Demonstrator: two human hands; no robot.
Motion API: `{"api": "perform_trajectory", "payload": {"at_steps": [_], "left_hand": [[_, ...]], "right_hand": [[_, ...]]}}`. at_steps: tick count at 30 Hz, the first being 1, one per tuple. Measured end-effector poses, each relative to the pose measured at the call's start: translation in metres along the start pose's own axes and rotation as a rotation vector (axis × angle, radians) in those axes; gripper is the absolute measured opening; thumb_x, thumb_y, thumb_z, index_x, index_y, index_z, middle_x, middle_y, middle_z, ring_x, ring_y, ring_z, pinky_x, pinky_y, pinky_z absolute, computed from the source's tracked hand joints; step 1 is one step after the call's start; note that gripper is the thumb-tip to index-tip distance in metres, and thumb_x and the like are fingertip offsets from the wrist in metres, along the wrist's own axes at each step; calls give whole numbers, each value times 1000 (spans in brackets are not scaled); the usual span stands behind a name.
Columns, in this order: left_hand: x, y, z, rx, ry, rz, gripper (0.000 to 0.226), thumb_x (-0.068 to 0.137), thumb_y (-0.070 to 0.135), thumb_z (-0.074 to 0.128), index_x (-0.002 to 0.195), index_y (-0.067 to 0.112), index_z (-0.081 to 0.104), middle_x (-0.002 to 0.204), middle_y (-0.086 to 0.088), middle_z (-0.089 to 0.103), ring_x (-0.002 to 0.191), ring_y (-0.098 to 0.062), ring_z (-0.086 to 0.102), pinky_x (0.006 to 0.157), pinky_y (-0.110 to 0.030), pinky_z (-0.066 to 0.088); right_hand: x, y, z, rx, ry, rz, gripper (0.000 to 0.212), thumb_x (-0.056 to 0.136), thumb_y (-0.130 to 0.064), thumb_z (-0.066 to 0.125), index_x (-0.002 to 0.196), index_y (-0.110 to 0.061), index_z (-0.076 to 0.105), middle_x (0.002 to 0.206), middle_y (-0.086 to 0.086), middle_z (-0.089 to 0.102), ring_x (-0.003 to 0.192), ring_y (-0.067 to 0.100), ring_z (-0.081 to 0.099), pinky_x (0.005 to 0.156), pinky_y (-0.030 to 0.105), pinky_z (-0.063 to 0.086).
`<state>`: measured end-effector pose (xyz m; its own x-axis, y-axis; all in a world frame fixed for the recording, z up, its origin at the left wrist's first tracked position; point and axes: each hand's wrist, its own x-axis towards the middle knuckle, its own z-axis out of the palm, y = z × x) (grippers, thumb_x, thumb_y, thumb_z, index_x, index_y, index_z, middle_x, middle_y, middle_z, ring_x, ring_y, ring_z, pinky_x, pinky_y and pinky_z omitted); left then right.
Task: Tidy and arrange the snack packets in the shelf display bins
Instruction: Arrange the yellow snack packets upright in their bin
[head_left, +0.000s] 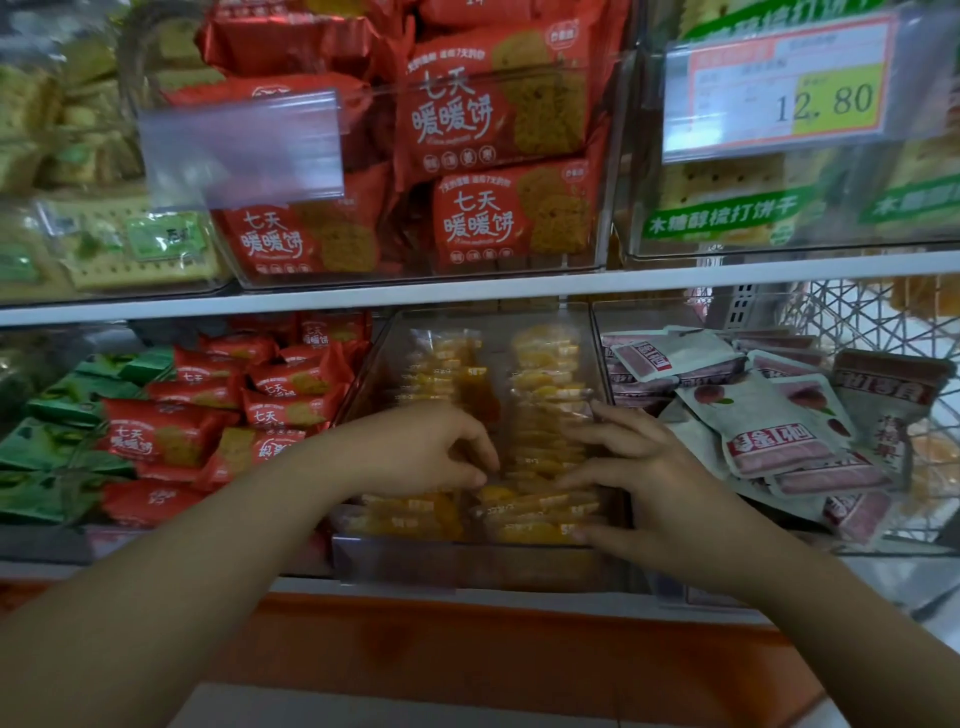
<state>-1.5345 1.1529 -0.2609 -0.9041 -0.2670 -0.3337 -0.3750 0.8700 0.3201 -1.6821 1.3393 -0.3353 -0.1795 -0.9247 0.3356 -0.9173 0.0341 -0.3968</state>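
Two hands (436, 447) (641, 486) touch flat, glossy yellow packets (540, 512).

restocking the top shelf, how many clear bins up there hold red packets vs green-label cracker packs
red packets: 1 bin, the middle one
green-label cracker packs: 2 bins, left and right
total: 3 bins

Plastic bin (467, 564); glossy red packets (161, 436), perhaps foil.
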Motion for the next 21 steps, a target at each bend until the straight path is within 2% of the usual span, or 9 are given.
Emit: {"api": "perform_trajectory", "payload": {"at_steps": [3, 5, 10, 15, 18, 21], "left_hand": [[4, -2, 13, 132, 19, 34, 20, 88, 32, 63, 108, 31, 65, 109, 13, 62, 96, -3, 57, 87, -31, 49], [11, -1, 19, 202, 66, 51, 18, 88, 32, 62, 105, 28, 66, 103, 9, 65, 93, -8, 59, 84, -36, 51], [11, 7, 24, 340, 161, 90, 19, 92, 34, 56, 105, 28, 68, 97, 6, 67, 92, -13, 61, 82, -35, 50], [9, 20, 38, 542, 305, 145, 22, 98, 31, 43, 112, 25, 59, 99, -1, 65, 93, -24, 62, 75, -36, 49], [14, 21, 42, 499, 355, 184, 15, 98, 23, 45, 108, 23, 57, 96, 0, 64, 90, -22, 62, 74, -38, 51], [17, 18, 45, 377, 409, 223, 17, 98, 24, 47, 108, 19, 60, 96, -1, 65, 90, -18, 62, 76, -35, 50]], "right_hand": [[0, -1, 1, -8, -20, 3, 33, 73, -49, 70, 104, -41, 66, 136, -16, 47, 140, 9, 19, 113, 53, 22], [0, -1, 2, -17, -4, -3, 33, 72, -48, 71, 103, -39, 67, 135, -14, 49, 138, 10, 22, 112, 54, 23], [-2, -1, 3, -35, 22, -15, 28, 71, -46, 73, 97, -36, 68, 132, -10, 52, 135, 10, 25, 110, 54, 26], [-1, -1, 1, -5, 7, 18, 23, 72, -44, 74, 91, -34, 70, 131, -9, 52, 132, 3, 21, 113, 48, 22], [-1, -1, 3, 9, 39, 4, 24, 68, -49, 68, 86, -33, 70, 126, -6, 57, 130, 7, 28, 108, 54, 29], [-1, 0, 5, 18, 47, 2, 25, 67, -50, 66, 85, -33, 70, 124, -6, 58, 129, 8, 31, 106, 55, 31]]}}
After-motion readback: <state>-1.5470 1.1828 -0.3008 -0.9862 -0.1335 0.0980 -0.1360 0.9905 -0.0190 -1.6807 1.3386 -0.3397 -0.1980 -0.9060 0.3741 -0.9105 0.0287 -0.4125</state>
